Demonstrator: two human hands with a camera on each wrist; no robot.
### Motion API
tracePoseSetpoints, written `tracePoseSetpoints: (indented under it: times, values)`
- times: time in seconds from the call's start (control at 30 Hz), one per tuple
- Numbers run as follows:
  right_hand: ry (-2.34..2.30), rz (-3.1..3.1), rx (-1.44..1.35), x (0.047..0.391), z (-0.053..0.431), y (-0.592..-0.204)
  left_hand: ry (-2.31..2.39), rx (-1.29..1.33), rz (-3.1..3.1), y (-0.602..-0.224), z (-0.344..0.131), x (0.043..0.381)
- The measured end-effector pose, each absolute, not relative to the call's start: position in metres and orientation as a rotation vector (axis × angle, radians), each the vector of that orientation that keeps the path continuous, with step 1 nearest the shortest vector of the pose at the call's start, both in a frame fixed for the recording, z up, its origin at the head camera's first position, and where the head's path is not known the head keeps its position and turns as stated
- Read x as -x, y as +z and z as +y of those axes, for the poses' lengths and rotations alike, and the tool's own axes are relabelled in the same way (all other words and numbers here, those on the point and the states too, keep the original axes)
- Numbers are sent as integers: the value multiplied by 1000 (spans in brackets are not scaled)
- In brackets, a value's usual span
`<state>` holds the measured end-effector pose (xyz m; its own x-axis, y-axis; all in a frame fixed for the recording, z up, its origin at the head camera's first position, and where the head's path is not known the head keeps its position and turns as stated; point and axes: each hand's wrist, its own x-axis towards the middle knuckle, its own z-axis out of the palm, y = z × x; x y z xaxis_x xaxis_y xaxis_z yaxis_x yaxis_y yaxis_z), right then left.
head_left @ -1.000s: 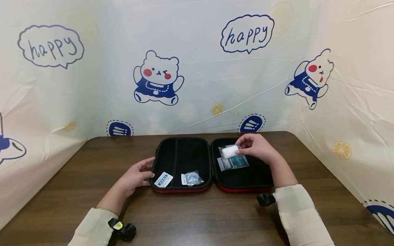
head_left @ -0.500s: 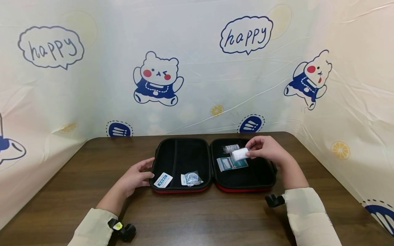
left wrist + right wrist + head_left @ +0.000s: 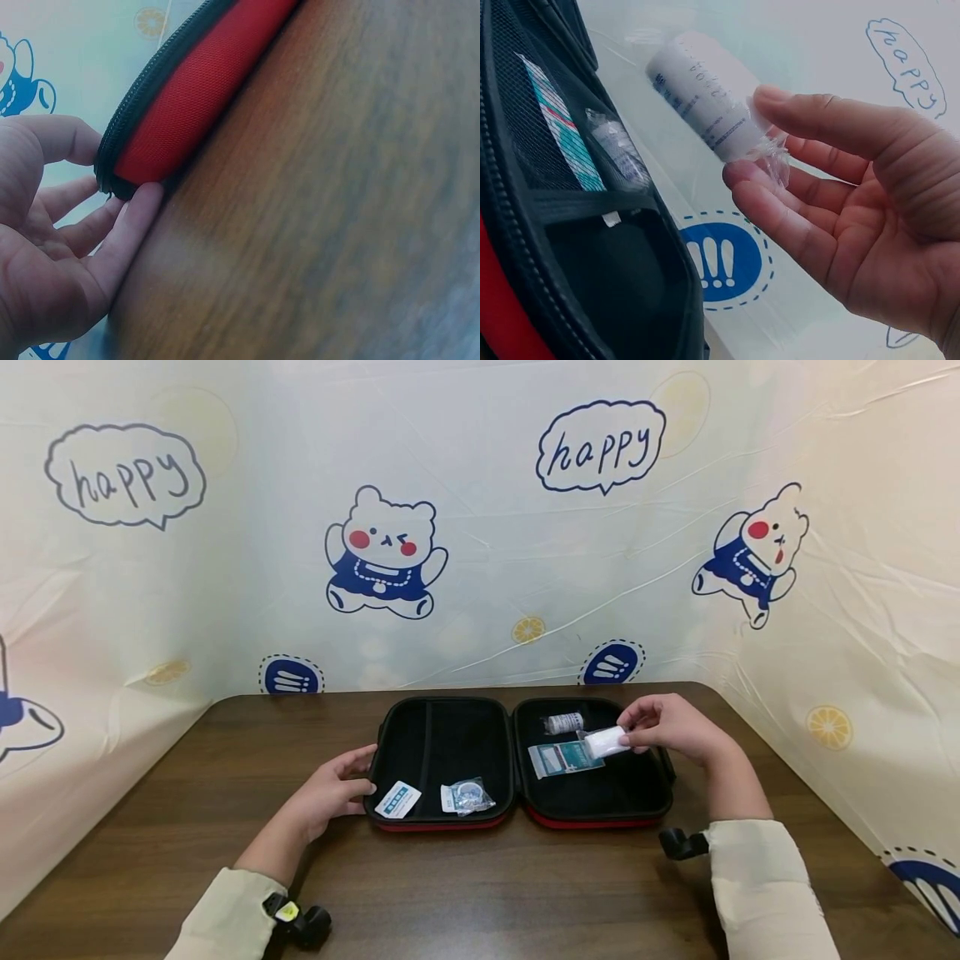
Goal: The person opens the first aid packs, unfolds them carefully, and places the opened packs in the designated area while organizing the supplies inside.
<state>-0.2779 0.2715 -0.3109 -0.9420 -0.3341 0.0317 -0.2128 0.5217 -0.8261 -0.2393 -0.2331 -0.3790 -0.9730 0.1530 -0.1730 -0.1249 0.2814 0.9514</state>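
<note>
An open zip case (image 3: 471, 823), black inside with a red shell, lies flat on the table. My left hand (image 3: 330, 789) holds its left edge; in the left wrist view the thumb (image 3: 135, 217) lies against the red side and the index finger reaches the zip. Over the right half, my right hand (image 3: 671, 727) pinches a white bandage roll (image 3: 697, 94) in clear wrapping, printed with small blue text. Behind mesh in that half sit a second wrapped roll (image 3: 564, 722) and a flat teal-and-white packet (image 3: 555, 760), partly overlapped by the held roll in the head view.
In the case's left half lie a small white-and-blue packet (image 3: 397, 799) and a clear bag (image 3: 468, 796) with a round item. The brown wooden table (image 3: 480, 893) extends toward me. A printed cloth (image 3: 480, 527) hangs behind and at both sides.
My right hand has moved right with the bandage roll, away from the second roll, which now shows fully in the case. The left hand stays at the case's edge.
</note>
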Motion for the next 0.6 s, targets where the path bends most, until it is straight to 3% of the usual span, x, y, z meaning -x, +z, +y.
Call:
tracePoseSetpoints:
  times: [0.6]
  values:
    - [-1206, 2613, 380, 281, 294, -319, 1748, -31, 2322, -379, -234, 239]
